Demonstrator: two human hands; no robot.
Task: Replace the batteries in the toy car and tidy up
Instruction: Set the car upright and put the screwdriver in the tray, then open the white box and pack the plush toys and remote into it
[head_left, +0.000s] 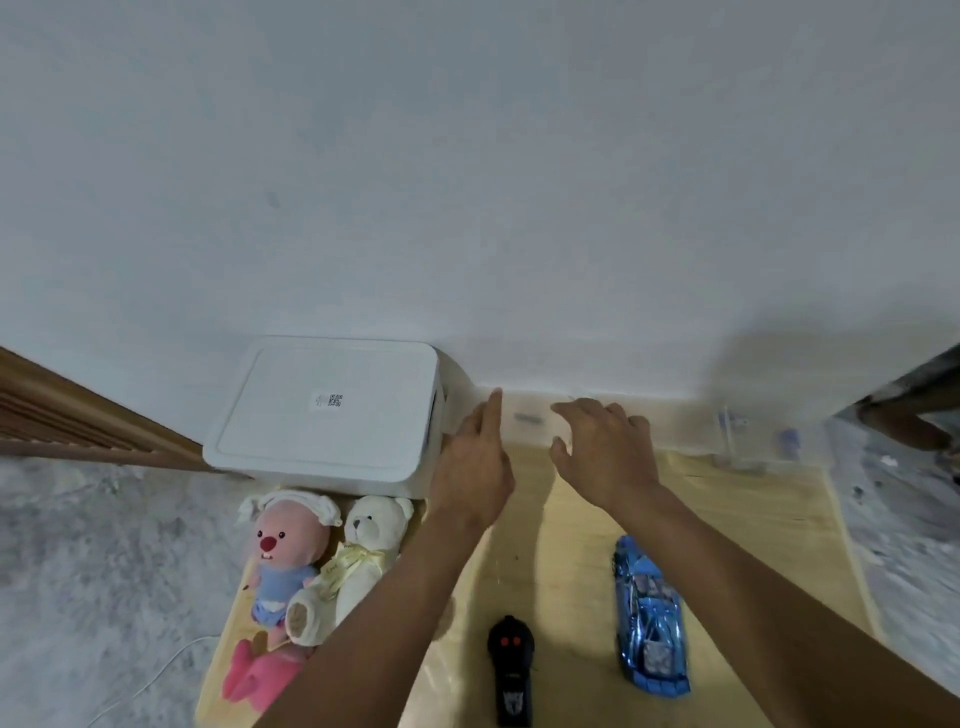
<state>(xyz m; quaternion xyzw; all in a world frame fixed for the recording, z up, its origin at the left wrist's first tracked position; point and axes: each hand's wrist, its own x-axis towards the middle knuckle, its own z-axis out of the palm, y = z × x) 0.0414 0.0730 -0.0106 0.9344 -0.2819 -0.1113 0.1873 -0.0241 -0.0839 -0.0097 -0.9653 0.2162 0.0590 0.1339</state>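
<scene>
While both hands (540, 457) reach forward, the toy car (649, 618) lies nearer.

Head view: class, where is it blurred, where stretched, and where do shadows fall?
Head view: blur smears the clear container at far right; wide-angle stretch enlarges the forearms toward the bottom edge; soft arm shadows cross the table.

One wide-angle camera, worn on the person's head, is looking forward and down, sitting close above a pale wooden surface (753, 493). It is facing a white wall (467, 182), which is filling the upper half of the view. Straight lines are bowing toward the frame's edges.
</scene>
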